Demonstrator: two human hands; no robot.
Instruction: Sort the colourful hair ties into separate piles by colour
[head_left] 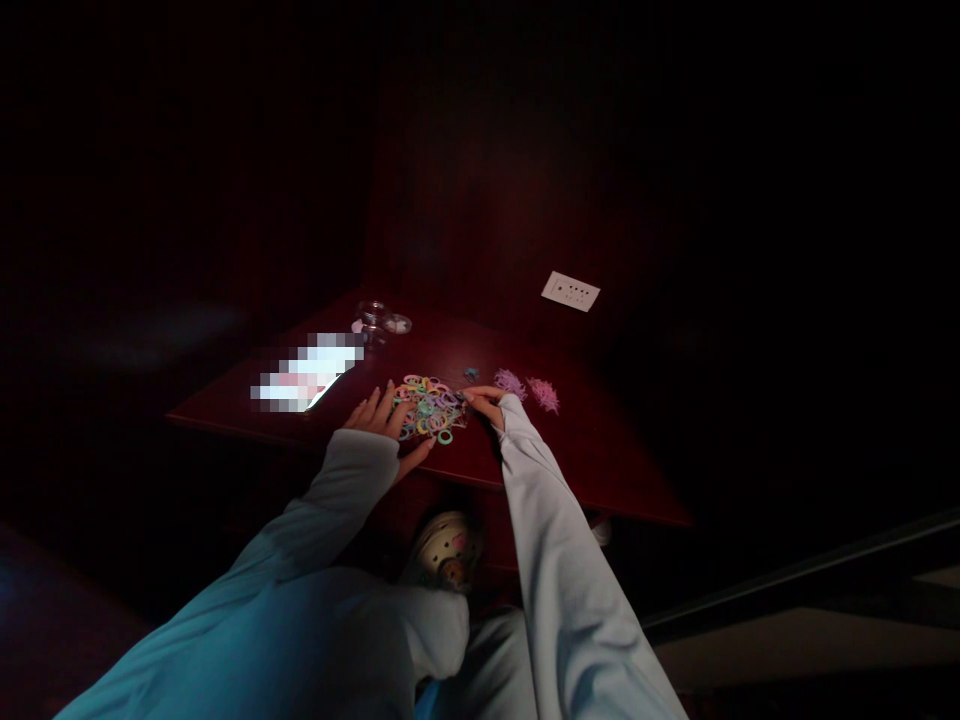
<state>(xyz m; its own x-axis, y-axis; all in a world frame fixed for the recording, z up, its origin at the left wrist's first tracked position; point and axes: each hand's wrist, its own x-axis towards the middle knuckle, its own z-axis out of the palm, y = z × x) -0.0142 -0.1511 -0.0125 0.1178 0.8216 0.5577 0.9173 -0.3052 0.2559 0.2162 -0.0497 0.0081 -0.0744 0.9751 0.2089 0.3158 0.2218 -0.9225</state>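
Observation:
A pile of small pastel rings and bands [426, 408] lies on the dark red table [480, 470]. My left hand [388, 425] rests at the pile's left side, fingers spread and thumb along the near edge, beside a green ring [445, 437]. At the right edge of the pile, my right hand [487, 402] has its thumb and fingertips pressed together; what they hold, if anything, is too small to name. Just beyond it lie a small dark teal cluster [471, 373], a purple heap [511, 383] and a pink heap [543, 394].
A lit phone or tablet, its screen blurred out [307, 375], lies at the left. Behind it stands a clear jar [371, 322] with a clear lid-like piece [398, 324] beside it. A white socket plate [571, 291] is on the wall. Below the table shows a shoe [448, 548].

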